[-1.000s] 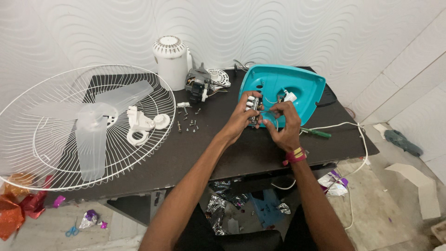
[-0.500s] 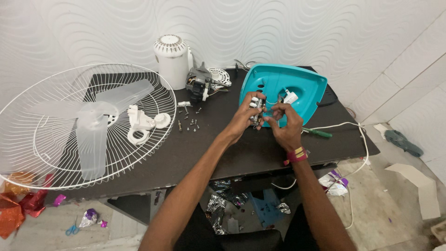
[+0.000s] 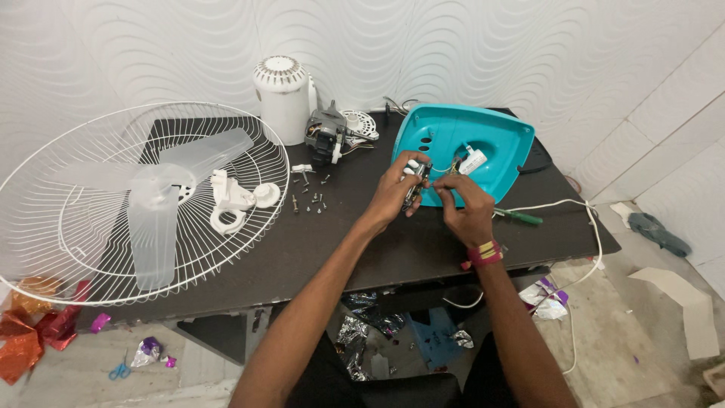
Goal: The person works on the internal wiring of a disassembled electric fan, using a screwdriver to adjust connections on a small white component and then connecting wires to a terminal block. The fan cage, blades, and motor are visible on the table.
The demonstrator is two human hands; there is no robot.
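The left hand [image 3: 399,189] grips a small switch block [image 3: 415,181] upright, the right hand [image 3: 462,202] pinching its wires just beside it, before the teal fan base [image 3: 495,140].

Behind my work surface stands a white wall [image 3: 491,45] with a raised wavy relief pattern, evenly lit, no harsh shadows. To my right it meets a second wall [image 3: 680,113] of plain white tiles with visible joints. The table [image 3: 362,249] is dark, matte and rectangular, set against the patterned wall. The floor [image 3: 649,332] is pale grey and untidy: a flat piece of cardboard [image 3: 683,302] and a grey rag [image 3: 658,233] lie to the right, crumpled red and orange foil [image 3: 30,332] to the left, small blue scissors [image 3: 118,371] nearby.
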